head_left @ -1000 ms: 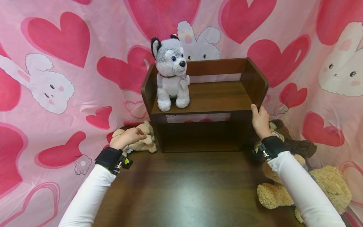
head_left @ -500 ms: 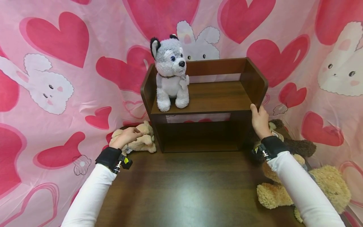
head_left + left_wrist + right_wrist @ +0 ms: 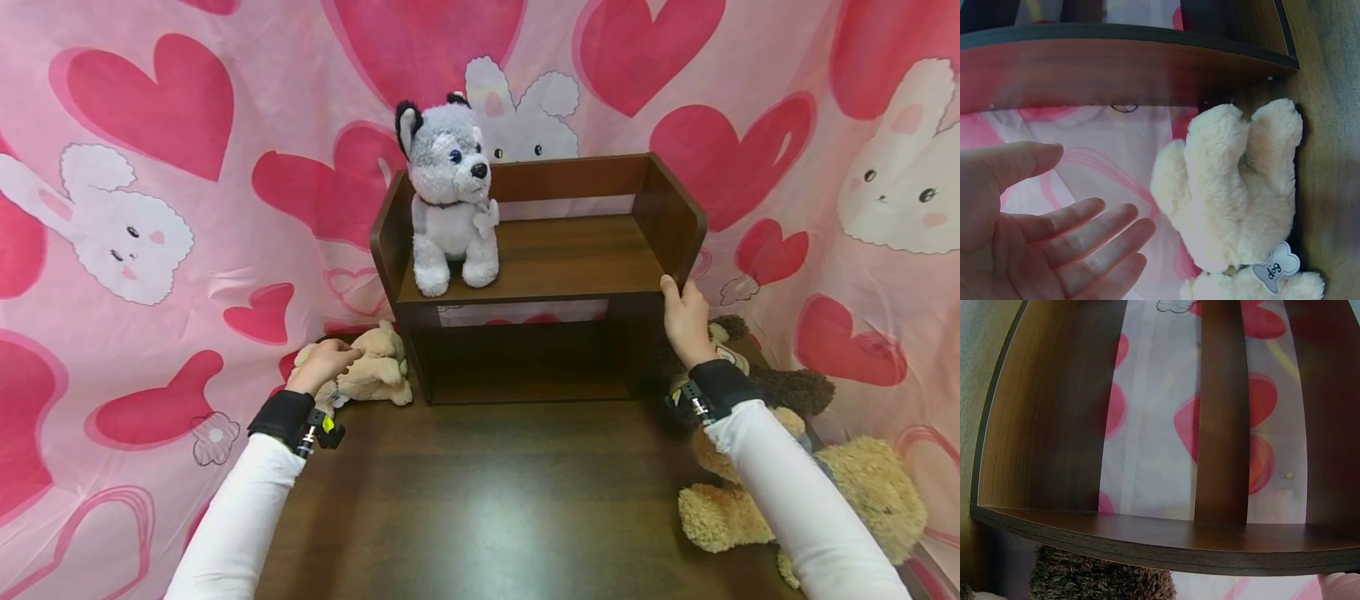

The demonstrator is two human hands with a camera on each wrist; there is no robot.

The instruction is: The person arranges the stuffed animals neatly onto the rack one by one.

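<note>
My left hand (image 3: pixel 324 367) hovers by a cream plush dog (image 3: pixel 372 367) lying on the table at the shelf's left side. In the left wrist view the fingers (image 3: pixel 1085 250) are extended and apart from the plush dog (image 3: pixel 1222 187), which wears a bone-shaped "dog" tag (image 3: pixel 1277 267). With my right hand (image 3: pixel 686 321) I grip the front edge of the right side panel of a dark brown wooden shelf (image 3: pixel 577 254); only a bit of that hand (image 3: pixel 1340 586) shows in the right wrist view. A grey and white plush husky (image 3: pixel 453 200) sits upright at the left of the upper board.
Right of the shelf lie a dark brown plush toy (image 3: pixel 795 390) and a tan curly plush bear (image 3: pixel 873 483), partly behind my right sleeve. A pink curtain (image 3: pixel 300 100) with hearts and rabbits hangs around. The dark wooden table (image 3: pixel 480 500) spreads in front.
My left hand has drawn back a little to the left, off the cream plush dog, uncovering more of it. The right hand stays on the shelf panel, and the husky has not moved.
</note>
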